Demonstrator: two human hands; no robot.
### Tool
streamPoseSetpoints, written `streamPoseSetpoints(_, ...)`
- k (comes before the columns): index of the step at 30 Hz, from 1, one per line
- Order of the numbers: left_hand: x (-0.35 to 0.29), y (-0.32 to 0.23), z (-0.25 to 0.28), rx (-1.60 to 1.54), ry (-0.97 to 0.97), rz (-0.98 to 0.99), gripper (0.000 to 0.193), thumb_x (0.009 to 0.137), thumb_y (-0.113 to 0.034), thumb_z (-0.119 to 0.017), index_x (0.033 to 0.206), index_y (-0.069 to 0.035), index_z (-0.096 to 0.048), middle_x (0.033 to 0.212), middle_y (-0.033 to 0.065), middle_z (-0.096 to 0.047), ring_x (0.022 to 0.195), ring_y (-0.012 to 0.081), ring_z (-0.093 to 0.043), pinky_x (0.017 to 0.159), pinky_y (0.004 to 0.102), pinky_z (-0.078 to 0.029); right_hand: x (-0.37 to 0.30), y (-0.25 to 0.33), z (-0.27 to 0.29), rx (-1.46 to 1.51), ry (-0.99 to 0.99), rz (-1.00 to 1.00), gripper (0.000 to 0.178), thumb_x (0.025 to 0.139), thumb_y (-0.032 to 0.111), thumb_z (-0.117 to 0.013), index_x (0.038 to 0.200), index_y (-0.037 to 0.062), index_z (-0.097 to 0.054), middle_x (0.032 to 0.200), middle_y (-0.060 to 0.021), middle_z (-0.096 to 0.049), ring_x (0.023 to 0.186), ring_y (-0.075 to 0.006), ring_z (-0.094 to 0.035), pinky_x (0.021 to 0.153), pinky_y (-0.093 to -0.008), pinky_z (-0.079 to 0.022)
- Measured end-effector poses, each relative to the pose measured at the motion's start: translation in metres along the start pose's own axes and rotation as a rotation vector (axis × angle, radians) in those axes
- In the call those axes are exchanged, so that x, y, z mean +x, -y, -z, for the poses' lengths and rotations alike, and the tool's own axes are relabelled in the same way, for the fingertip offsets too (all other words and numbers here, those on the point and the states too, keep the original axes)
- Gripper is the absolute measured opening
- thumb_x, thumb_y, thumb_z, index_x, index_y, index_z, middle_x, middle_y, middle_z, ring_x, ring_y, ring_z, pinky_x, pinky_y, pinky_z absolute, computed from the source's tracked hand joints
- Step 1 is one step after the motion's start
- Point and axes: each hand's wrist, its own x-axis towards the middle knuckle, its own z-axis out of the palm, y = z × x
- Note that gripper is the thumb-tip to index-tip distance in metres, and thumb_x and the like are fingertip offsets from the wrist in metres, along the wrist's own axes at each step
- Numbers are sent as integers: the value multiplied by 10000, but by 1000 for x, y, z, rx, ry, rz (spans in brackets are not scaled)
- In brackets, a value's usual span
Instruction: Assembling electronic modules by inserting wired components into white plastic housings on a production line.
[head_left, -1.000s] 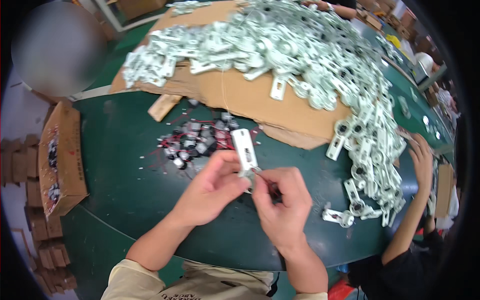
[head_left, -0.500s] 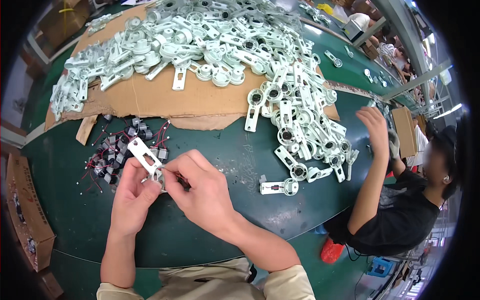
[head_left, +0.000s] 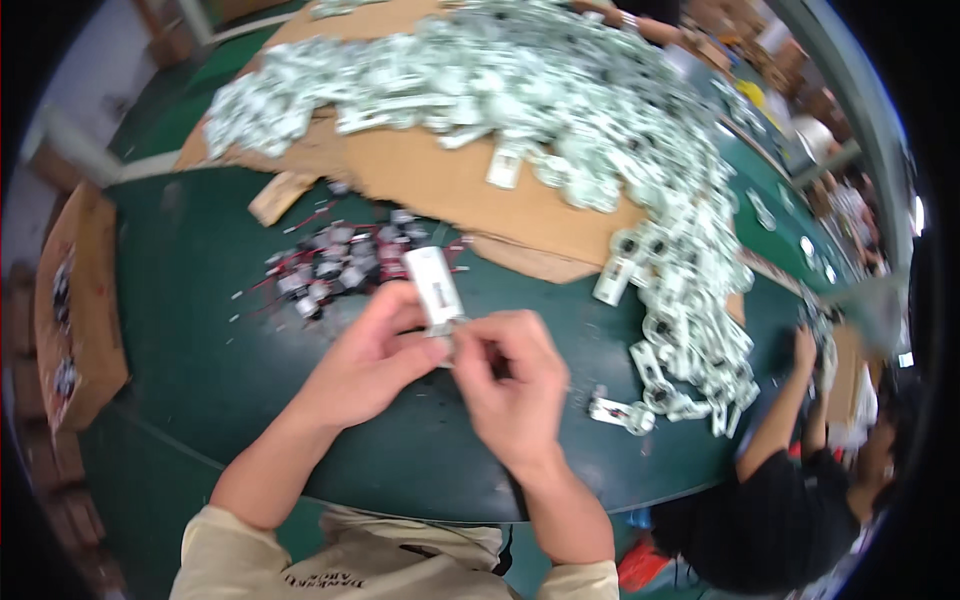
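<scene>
A white plastic housing [head_left: 433,283], long and flat with a slot, is gripped between the thumb and fingers of my left hand [head_left: 360,365]. It tilts with its flat end pointing away from me. My right hand [head_left: 515,385] is pinched at the near end of the housing, fingertips touching or almost touching it. What those fingers hold is hidden and blurred. Just beyond my left hand lies a heap of small grey-and-black motors [head_left: 345,265] with red and black wires. One separate white housing with a round end [head_left: 622,412] rests on the table to the right.
A large heap of white housings [head_left: 440,85] covers brown cardboard [head_left: 410,165] at the back and runs down the right side. A wood scrap [head_left: 278,197] lies at the cardboard's edge. An open carton [head_left: 95,300] stands left. A co-worker in black [head_left: 760,530] sits at the right.
My view has swung left, so the scene sits further right and is blurred. Both hands keep hold at the housing. The co-worker's raised arm has come down to the parts near the carton.
</scene>
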Motion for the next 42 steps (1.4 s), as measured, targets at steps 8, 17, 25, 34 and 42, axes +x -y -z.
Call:
streamPoseSetpoints(8,-2,1,-3,-59,66,-27,366,969,-33,-601,1293,-36,-431,1201,108,-564,1123,137,-561,965,308,-492,-3,3,0,-51,-7,-13,110,825,-38,-734,894,13,-665,828,-65,-608,628,-110,-535,549,-240,-436)
streamPoseSetpoints(17,-1,2,-1,-159,59,0,273,1010,-84,-560,1253,-40,-445,1164,89,-584,1090,131,-574,915,303,-522,-1,3,2,-56,51,-48,120,824,-29,-743,913,10,-672,859,-64,-614,641,-108,-547,560,-245,-445)
streamPoseSetpoints(25,2,-9,12,-112,-85,-87,200,1008,-86,-558,1192,-58,-484,1144,65,-608,1041,116,-600,864,291,-531,9,4,21,74,255,-155,259,787,-59,-729,1027,11,-661,944,-89,-634,820,-160,-630,733,-279,-522)
streamPoseSetpoints(34,2,-12,12,-40,-97,-181,199,1006,-99,-570,1181,-56,-488,1156,66,-613,1039,110,-596,889,288,-510,5,8,23,73,394,-337,251,867,-72,-655,1098,-9,-581,1023,-22,-589,877,-67,-554,754,-202,-459)
streamPoseSetpoints(42,5,-4,16,59,-24,-281,216,1015,-66,-526,1220,-52,-461,1260,182,-614,1175,215,-597,1004,388,-473,6,12,28,112,427,-403,272,871,-29,-705,1112,-2,-583,997,-15,-618,780,-43,-526,687,-180,-423)
